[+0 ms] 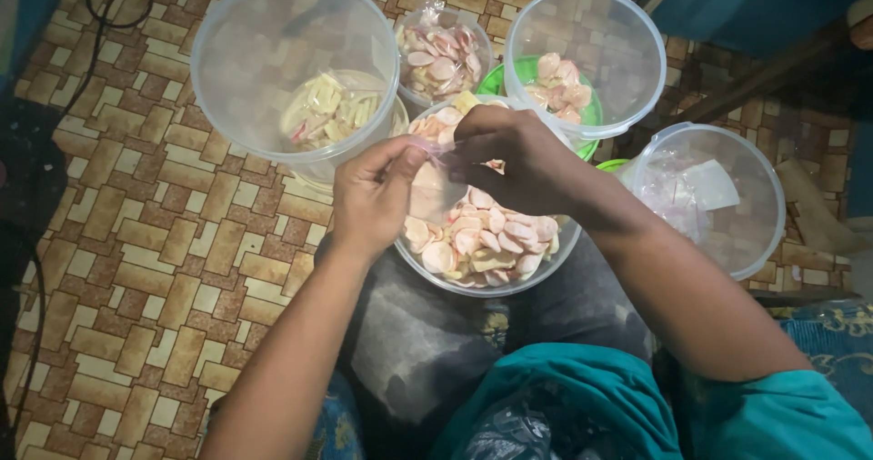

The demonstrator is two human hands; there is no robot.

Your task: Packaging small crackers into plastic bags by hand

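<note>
Teal-clad lap below; left hand (371, 196) and right hand (509, 155) pinch a small clear plastic bag (432, 183) over the round clear tub of pink crackers (482, 242): filling stage, sealing likely follows.

Dim indoor light from above; soft glare on clear tub (296, 65) lids; corners dark, edges slightly curved.

Floor (164, 242): brown and cream brick-pattern covering.
On it, far side: clear tubs (296, 65) holding pink and yellow crackers, one over a green bowl (509, 78).
Right: clear tub (718, 196) with plastic bags.
Left edge: black cable (91, 33).
</note>
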